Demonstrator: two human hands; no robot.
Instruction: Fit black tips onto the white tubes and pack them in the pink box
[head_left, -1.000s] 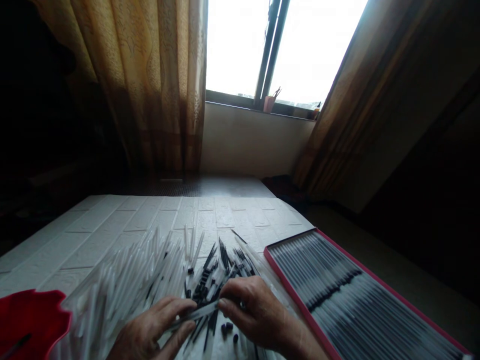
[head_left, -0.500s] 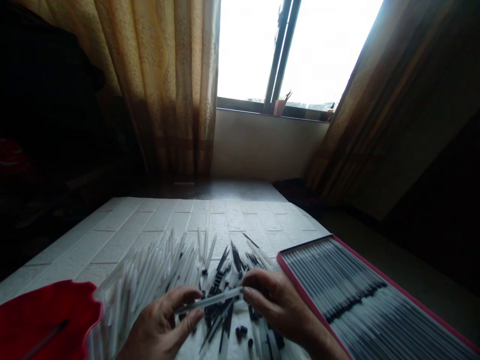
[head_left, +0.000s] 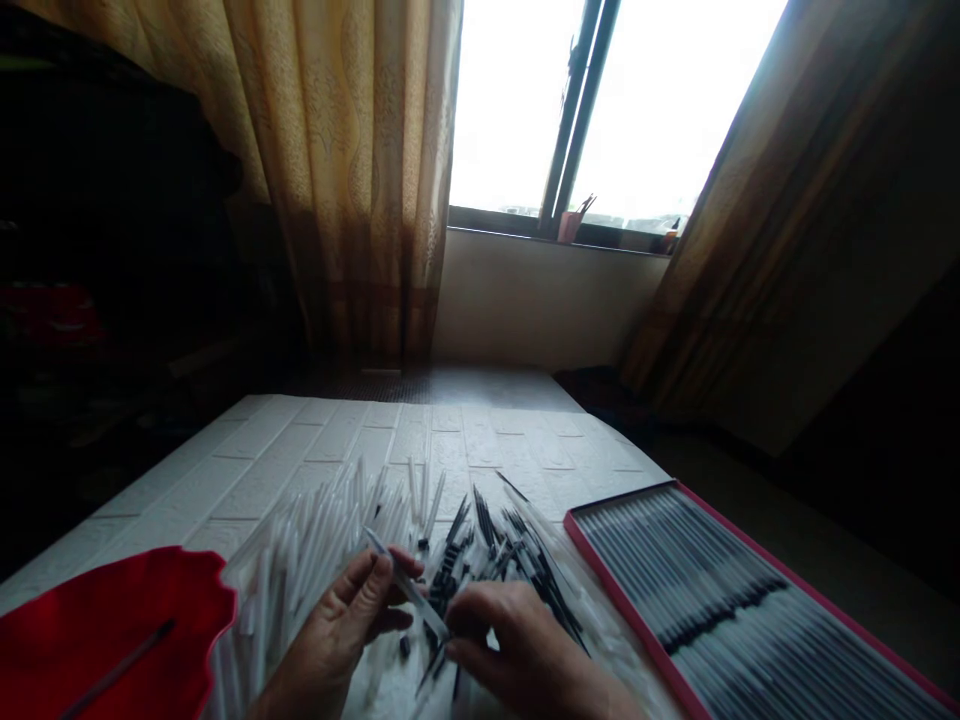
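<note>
A translucent pen barrel (head_left: 411, 588) slants down to the right between my hands. My left hand (head_left: 352, 615) pinches it near its upper end with thumb and fingers. At its lower end, the thumb and fingertips of my right hand (head_left: 517, 640) close around the tip; any small part inside that pinch is hidden. Beneath and beyond my hands lie black pen refills (head_left: 480, 520) and small black caps (head_left: 405, 647) in a loose pile. To the left, many clear pen barrels (head_left: 300, 540) are heaped on the white brick-patterned tabletop (head_left: 300, 440).
At the right lies a red-edged tray (head_left: 622, 600) filled with rows of pens (head_left: 720, 570). A red scalloped bowl (head_left: 112, 600) holding one thin stick (head_left: 120, 665) stands at the lower left. Behind the table are a curtain (head_left: 360, 180) and a window.
The barrel has turned from nearly level to sloping steeply down to the right. My right hand has dropped lower, and the left has shifted right. The view has swung slightly left.
</note>
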